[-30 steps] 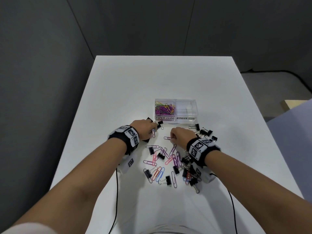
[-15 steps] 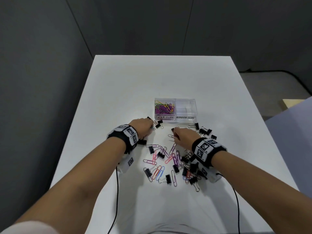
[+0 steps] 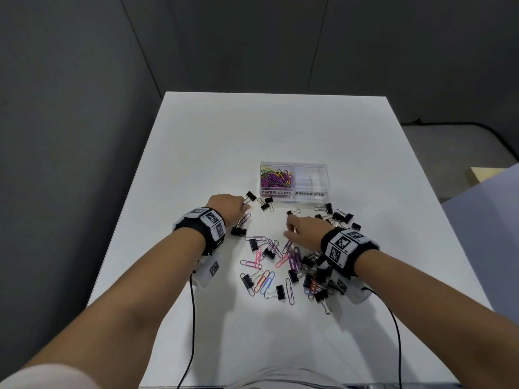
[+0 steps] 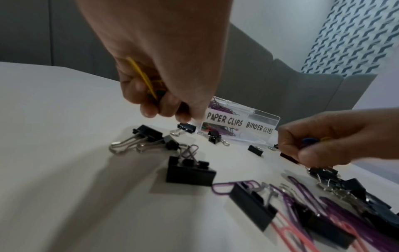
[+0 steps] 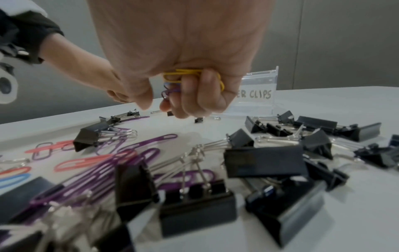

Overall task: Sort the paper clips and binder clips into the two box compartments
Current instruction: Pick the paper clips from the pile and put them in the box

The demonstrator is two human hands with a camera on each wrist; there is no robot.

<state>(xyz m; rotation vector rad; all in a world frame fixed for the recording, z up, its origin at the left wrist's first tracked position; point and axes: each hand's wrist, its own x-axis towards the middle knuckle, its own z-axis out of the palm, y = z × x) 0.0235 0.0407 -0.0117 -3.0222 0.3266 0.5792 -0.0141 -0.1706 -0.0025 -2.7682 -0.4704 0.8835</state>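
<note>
A clear two-compartment box [image 3: 294, 192] sits on a white table [image 3: 196, 153]. Its left compartment, labelled "PAPER CLIPS", holds a heap of coloured paper clips [image 3: 276, 178]; the right one, labelled "BINDER CLIPS", looks empty. Nearer the person, loose paper clips [image 3: 264, 280] and black binder clips [image 3: 317, 276] lie scattered. The left hand [image 3: 227, 207] curls around yellow paper clips [image 4: 143, 78]. The right hand [image 3: 306, 231] clutches yellow and purple paper clips [image 5: 183, 75].

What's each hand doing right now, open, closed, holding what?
Left hand: closed, gripping paper clips, one yellow.
Right hand: closed, gripping yellow and purple paper clips.
</note>
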